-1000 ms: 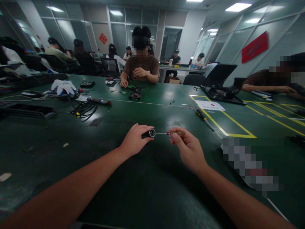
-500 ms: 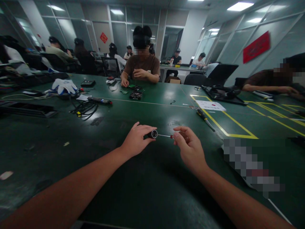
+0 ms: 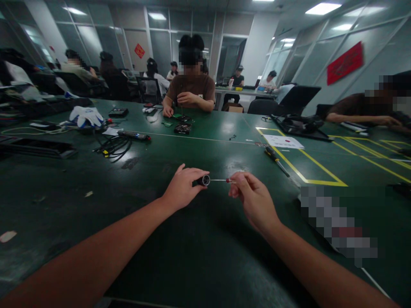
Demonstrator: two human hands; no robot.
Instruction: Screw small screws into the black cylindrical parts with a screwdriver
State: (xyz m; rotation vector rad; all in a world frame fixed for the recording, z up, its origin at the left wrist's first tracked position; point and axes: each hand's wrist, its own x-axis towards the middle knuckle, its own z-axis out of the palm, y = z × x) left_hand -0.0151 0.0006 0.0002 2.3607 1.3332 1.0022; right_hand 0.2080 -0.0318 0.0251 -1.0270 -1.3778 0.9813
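Note:
Between thumb and fingers, my left hand [image 3: 181, 187] grips a small black round part [image 3: 204, 180], its pale-ringed open end turned toward the right. In my right hand [image 3: 252, 194] the fingers are closed around the red handle of a small screwdriver [image 3: 218, 180]. The thin metal shaft points left, and its tip reaches the ringed end of the black part. Whether the tip sits inside it I cannot tell. Both hands are held above the green table [image 3: 180, 261].
A yellow-and-black screwdriver [image 3: 276, 161] lies beyond my right hand, near yellow tape and a paper sheet [image 3: 284, 141]. Black cables [image 3: 112, 147] and white gloves [image 3: 86, 116] lie at left. Opposite sits a person [image 3: 189, 87] handling a circuit board. A blurred-out object [image 3: 337, 226] lies at right.
My right hand has shifted slightly left, and its fingers have curled more closely around the red handle. My left hand and the black part have moved a little to the left.

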